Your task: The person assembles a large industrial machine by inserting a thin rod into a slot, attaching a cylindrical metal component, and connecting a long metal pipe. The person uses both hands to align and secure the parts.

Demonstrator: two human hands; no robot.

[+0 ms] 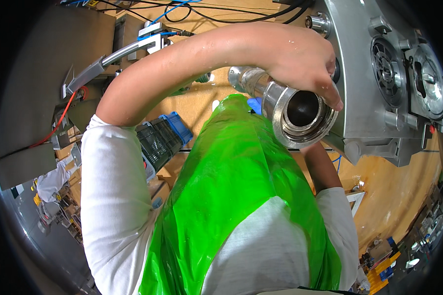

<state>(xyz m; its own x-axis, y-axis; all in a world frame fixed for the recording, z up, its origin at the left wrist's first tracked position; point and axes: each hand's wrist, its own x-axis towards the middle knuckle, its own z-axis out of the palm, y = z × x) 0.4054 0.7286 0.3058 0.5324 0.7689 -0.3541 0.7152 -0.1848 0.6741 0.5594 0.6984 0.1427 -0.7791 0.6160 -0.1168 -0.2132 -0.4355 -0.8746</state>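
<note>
A shiny steel pipe (272, 98) with a wide ringed collar and a dark round opening is held up in front of me, its far end pointing away over the floor. My left hand (305, 61) reaches across from the left and grips the pipe from above, its fingers bent down at the rim. Below the collar, only the edge of my right hand (309, 147) shows; the pipe hides its fingers. Close by on the right stands a steel machine (352, 113), which the left knuckles nearly meet.
The machine has a round slotted plate (386, 71) and a short side fitting (318, 23). Dark and blue crates (158, 139) stand on the left. Cables (231, 19) cross the far floor. A steel cabinet (39, 64) borders the left. My green apron (231, 157) covers the middle.
</note>
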